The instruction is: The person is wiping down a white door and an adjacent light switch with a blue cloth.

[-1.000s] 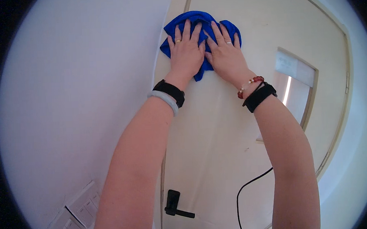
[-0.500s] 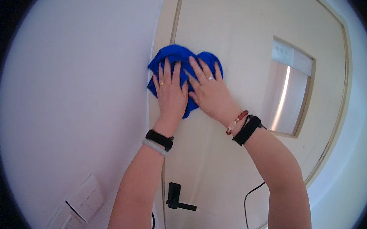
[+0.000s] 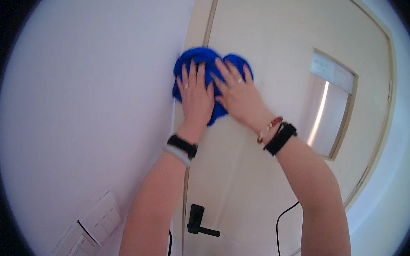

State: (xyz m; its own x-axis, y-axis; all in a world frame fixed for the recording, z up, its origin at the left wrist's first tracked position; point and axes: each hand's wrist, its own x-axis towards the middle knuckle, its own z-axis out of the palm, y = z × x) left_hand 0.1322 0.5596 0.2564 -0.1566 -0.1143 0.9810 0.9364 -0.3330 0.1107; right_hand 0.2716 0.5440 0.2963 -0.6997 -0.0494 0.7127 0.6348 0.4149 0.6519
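The blue cloth lies against the door and its frame, lower than one second ago. The left hand and right hand press it flat, fingers spread. The black handle sits below; the window is to the right. The right forearm partly covers the cable. Switch panels occupy the left wall.

middle of the blue cloth lost under both hands, black cable ducking behind right forearm, door cropped up top
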